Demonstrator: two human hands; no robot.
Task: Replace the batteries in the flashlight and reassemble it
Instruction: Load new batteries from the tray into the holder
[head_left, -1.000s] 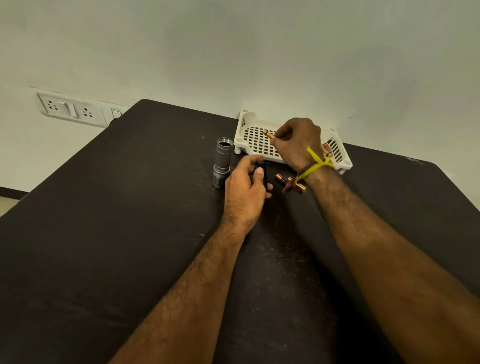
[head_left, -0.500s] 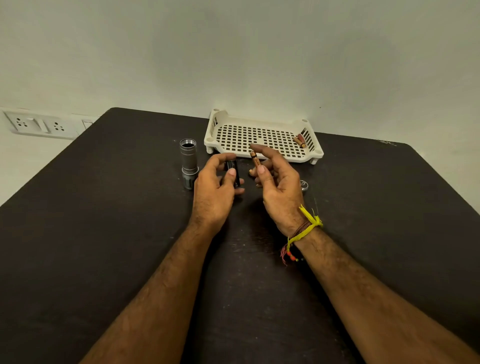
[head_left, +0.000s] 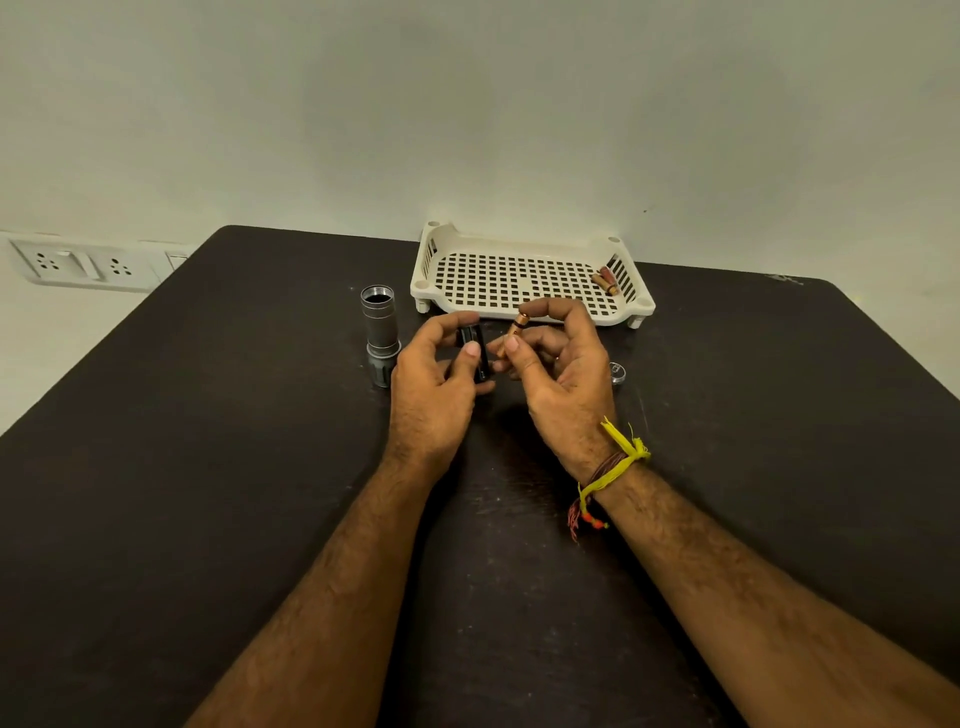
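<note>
My left hand (head_left: 434, 387) grips a small black battery holder (head_left: 474, 349) above the dark table (head_left: 208, 467). My right hand (head_left: 558, 374) pinches a copper-coloured battery (head_left: 513, 332) between thumb and forefinger, tilted, just right of the holder and apart from it. The grey flashlight body (head_left: 380, 332) stands upright on its head end to the left of my left hand, its open threaded end up. A small silver end cap (head_left: 617, 372) lies on the table to the right of my right hand.
A white perforated tray (head_left: 519, 280) stands at the table's far edge against the wall, with two reddish batteries (head_left: 605, 281) in its right corner. A wall socket panel (head_left: 83, 265) is at the far left.
My right hand came back from the tray with a battery and now holds it beside the holder in my left hand. The view has tilted, so the table sits lower.
</note>
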